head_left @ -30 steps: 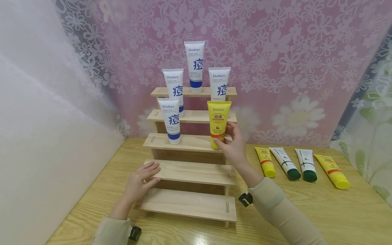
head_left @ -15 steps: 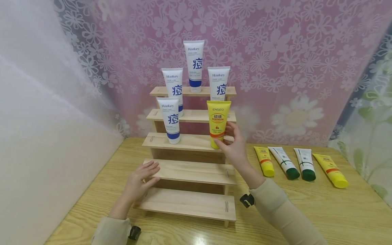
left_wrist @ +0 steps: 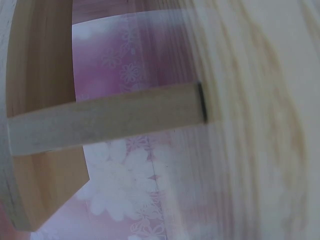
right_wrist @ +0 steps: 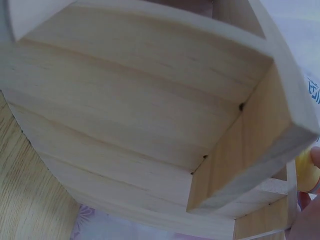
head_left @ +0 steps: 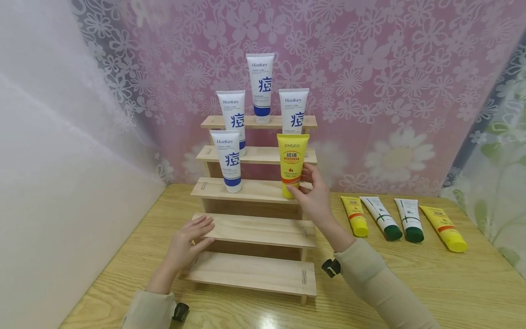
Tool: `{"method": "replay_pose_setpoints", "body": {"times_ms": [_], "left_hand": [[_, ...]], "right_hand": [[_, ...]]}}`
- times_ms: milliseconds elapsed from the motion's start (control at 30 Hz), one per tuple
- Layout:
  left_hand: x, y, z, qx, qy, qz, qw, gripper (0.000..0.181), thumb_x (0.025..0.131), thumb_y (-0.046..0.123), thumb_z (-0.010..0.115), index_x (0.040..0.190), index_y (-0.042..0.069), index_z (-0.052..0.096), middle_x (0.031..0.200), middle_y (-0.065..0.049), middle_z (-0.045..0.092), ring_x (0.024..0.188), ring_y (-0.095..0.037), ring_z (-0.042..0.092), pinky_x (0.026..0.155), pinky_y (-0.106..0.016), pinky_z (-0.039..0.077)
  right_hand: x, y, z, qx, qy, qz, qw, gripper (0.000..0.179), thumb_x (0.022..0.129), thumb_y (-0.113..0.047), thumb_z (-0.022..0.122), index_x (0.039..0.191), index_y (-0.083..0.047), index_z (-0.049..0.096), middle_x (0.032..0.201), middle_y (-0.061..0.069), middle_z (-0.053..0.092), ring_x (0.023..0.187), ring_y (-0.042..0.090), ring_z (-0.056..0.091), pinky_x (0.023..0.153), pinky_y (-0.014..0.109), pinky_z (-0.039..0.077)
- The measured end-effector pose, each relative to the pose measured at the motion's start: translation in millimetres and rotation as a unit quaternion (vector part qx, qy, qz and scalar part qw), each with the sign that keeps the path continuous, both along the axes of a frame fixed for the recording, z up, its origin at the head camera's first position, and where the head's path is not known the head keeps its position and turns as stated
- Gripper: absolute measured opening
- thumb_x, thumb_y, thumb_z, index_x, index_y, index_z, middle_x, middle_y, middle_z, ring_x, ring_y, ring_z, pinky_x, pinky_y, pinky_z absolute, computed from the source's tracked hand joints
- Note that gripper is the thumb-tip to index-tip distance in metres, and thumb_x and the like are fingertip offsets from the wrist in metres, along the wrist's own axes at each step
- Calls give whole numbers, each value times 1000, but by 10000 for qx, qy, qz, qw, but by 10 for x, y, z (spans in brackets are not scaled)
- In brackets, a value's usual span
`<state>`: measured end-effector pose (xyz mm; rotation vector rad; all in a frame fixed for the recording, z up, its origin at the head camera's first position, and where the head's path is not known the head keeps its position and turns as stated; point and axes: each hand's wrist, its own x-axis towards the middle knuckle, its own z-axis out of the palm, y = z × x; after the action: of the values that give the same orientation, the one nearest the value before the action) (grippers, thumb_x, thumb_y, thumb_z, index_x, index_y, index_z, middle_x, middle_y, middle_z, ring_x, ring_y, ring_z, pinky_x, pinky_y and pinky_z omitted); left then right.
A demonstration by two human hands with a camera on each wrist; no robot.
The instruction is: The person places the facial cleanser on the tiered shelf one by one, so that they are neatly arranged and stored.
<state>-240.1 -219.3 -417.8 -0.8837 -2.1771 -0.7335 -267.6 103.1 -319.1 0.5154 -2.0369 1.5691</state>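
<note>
A yellow squeeze tube (head_left: 292, 157) stands cap-down at the right end of the middle step of the wooden tiered stand (head_left: 255, 230). My right hand (head_left: 314, 196) pinches its lower part, thumb in front and fingers at the right side. In the right wrist view, the yellow cap (right_wrist: 306, 172) and part of that hand show at the right edge. My left hand (head_left: 189, 240) rests with extended fingers on the left end of the second step from the bottom. White-and-blue tubes stand on the steps, one of them (head_left: 229, 160) on the same step as the yellow tube.
On the table (head_left: 370, 283) to the right lie two yellow tubes, the nearer one (head_left: 445, 228) far right, and two white tubes with green caps, one of them (head_left: 410, 219) beside it. A floral curtain (head_left: 349, 68) hangs behind the stand.
The view has shifted very slightly. Both hands keep their places, and the yellow tube stays on the middle step in the right hand's pinch.
</note>
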Motion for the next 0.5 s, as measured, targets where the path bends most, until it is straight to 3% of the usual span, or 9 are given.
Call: {"method": "replay_pose_setpoints", "body": {"times_ms": [67,200,400,500], "left_hand": [[0,-3,2,-26,-13,6,10000,34,73,18,72,100,-1,66,109,-12,61,107,-28,52,100,-42,31],[1,-7,1,4,-24,-48,10000,34,74,20,71,100,-1,66,108,-13,61,107,-27,52,101,-38,30],[-1,-9,-2,6,-34,31,10000,34,71,16,73,100,-1,66,109,-12,61,107,-27,52,96,-48,33],[2,-8,2,-11,-63,38,10000,35,70,15,74,100,-1,66,109,-12,61,107,-28,52,95,-50,33]], "right_hand": [[-71,17,-62,34,14,-30,10000,58,76,-3,68,126,-5,39,111,13,49,98,23,50,79,39,50],[-39,2,-25,30,-45,-27,10000,58,76,-1,68,126,-3,38,112,15,48,99,25,50,79,40,50],[140,-55,136,-63,-53,36,10000,56,76,5,65,124,4,37,110,22,47,99,33,49,81,48,47],[132,-33,124,-163,-166,108,9997,56,76,4,66,124,2,38,110,21,48,99,31,50,82,48,46]]}}
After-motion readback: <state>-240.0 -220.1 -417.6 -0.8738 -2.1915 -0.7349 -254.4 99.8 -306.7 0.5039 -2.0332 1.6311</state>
